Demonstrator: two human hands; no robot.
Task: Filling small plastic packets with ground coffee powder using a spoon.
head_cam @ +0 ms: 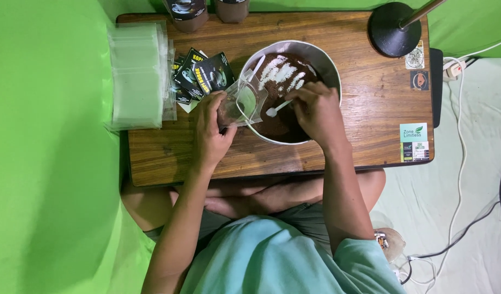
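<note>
My left hand [209,128] pinches small clear plastic pouch [245,100], mouth open, held at left rim of round metal bowl [326,62]. Bowl sits mid-desk, filled with dark brown powder [277,122] streaked white. My right hand [316,111] grips small white plastic spoon [276,109] over powder. Glossy dark sachets [204,73] fanned just left of bowl; stack of clear bags [136,76] at left edge of wooden desk [370,109]. Black lamp base [392,30] at far right corner.
</note>
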